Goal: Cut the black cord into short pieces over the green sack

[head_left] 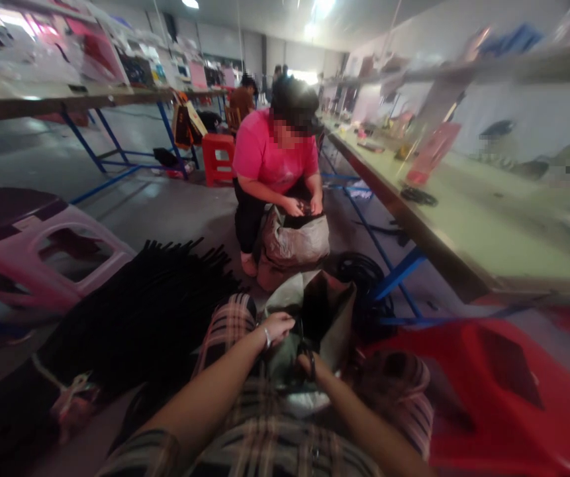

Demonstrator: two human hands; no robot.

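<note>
Over an open grey-brown sack (341, 317) between the knees, both of my hands work close together. My left hand (277, 328), with a light band on the wrist, is closed in a pinch at the sack's left side; whatever it pinches is too dark and small to name. Black-handled scissors (306, 349) are in my right hand (311, 366), just below and to the right of the left one. Their blades point up, near the left fingertips. The inside of the sack is dark, and its contents cannot be made out.
A large bundle of long black strips (150, 311) lies at left, beside a pink stool (91, 232). Ahead, a person in pink (275, 152) bends over another sack (297, 242). A worktable (503, 232) and a red plastic stool (493, 391) are at right.
</note>
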